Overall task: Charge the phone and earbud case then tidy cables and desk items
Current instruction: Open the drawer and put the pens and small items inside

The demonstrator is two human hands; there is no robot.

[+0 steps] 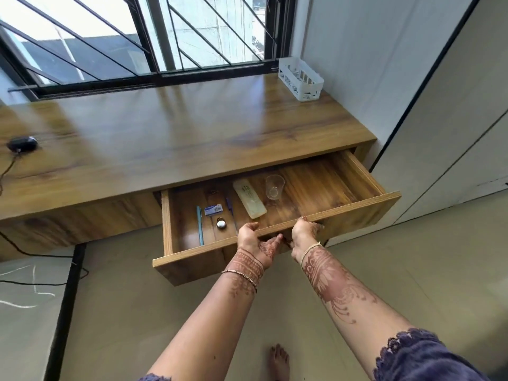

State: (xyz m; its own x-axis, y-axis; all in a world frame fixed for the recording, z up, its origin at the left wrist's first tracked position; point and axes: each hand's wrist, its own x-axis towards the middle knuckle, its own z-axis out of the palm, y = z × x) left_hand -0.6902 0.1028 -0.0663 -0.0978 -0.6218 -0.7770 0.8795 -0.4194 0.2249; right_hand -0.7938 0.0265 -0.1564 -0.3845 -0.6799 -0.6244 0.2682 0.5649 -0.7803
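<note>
A wooden drawer [357, 207] stands pulled out from under the desk [170, 138]. My left hand [254, 242] and my right hand [303, 233] both grip its front edge, thumbs on top, fingers under the panel. Inside lie a blue pen [199, 225], a small blue-and-white box [213, 210], a round metal item [221, 224], a dark pen [231, 211], a pale long case [249, 198] and a clear glass [274, 187]. At the desk's far left sits the black earbud case [22, 143] with a black cable [8, 167] plugged in. No phone is visible.
A white slotted basket [301, 78] stands at the desk's back right corner by the window. A white wardrobe [439, 119] rises on the right. Black cables [41, 283] trail over the floor and bed edge at the left. My bare foot [279, 360] is below.
</note>
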